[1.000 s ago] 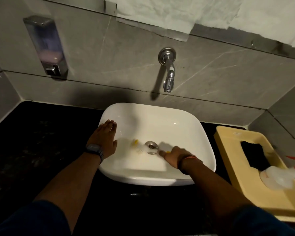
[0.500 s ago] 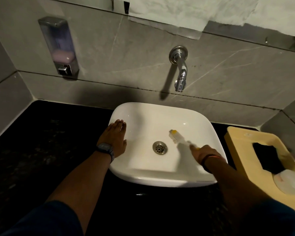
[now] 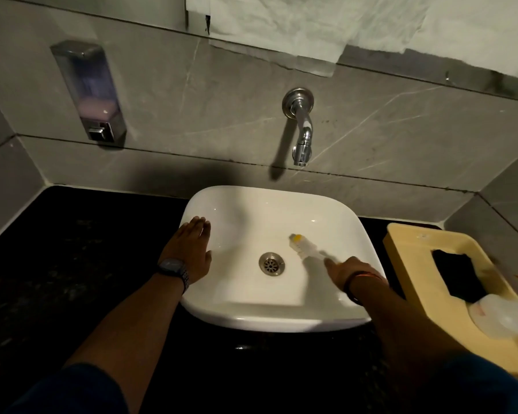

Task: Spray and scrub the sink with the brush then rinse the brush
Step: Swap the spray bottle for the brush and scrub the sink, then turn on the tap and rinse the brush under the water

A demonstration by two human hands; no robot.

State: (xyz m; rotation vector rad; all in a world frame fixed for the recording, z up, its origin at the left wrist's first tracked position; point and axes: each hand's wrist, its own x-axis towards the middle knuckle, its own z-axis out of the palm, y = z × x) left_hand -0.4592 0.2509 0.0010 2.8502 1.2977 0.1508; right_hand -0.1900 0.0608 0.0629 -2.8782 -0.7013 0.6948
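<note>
A white square sink (image 3: 281, 319) sits on a black counter, with a metal drain (image 3: 271, 263) in its middle. My right hand (image 3: 345, 271) is inside the basin at the right and grips the handle of a brush. The brush (image 3: 304, 248) has white bristles and a yellow tip, and its head lies on the basin floor just right of the drain. My left hand (image 3: 190, 251) rests flat on the sink's left rim, fingers spread, holding nothing. A clear spray bottle (image 3: 504, 316) with a red trigger lies on the yellow tray at the far right.
A chrome tap (image 3: 301, 128) juts from the grey tiled wall above the sink. A soap dispenser (image 3: 88, 91) hangs on the wall at the left. The yellow tray (image 3: 413, 258) with a dark cutout stands right of the sink. White paper hangs along the top.
The brush went from the left of the drain to its right side, and my right hand moved right with it. My left hand stayed on the rim. The view shifted.
</note>
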